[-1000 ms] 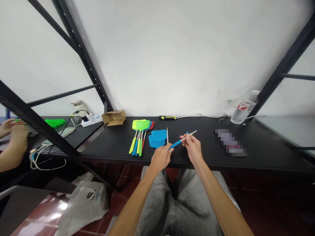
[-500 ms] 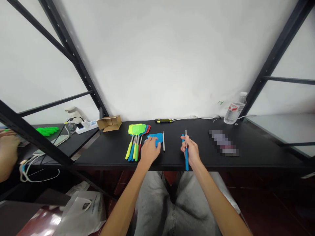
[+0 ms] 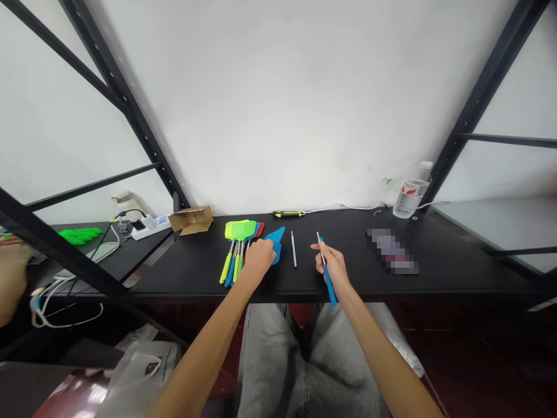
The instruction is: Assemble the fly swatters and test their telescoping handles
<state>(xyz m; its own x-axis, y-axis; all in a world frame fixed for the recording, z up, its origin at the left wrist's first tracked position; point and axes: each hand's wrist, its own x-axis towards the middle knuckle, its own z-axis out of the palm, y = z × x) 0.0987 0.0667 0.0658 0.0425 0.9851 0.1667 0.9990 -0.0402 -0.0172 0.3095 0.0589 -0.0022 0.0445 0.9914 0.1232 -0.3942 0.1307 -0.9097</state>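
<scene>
My left hand (image 3: 260, 258) is closed on a blue fly swatter head (image 3: 275, 235), which is tilted up off the black table. In my right hand (image 3: 336, 264) is a blue fly swatter handle (image 3: 329, 285) with a thin metal rod pointing away from me. A bit of blue also shows beside the rod's tip; my fingers hide how it joins. Between my hands lies a slim white stick (image 3: 294, 249), perhaps a pen. Just left of my left hand, several fly swatters (image 3: 241, 231) in green, yellow, blue and red lie stacked, handles toward me.
An open cardboard box (image 3: 191, 220) stands at the back left. A black and yellow cutter (image 3: 288, 214) lies by the wall. At the right are a water bottle (image 3: 411, 191) and a blurred-out object (image 3: 393, 251). Another person's hand (image 3: 11, 273) is at far left.
My left hand has moved slightly left and lifted the blue swatter head from lying flat to tilted. In my right hand the blue handle has swung so its rod leans left.
</scene>
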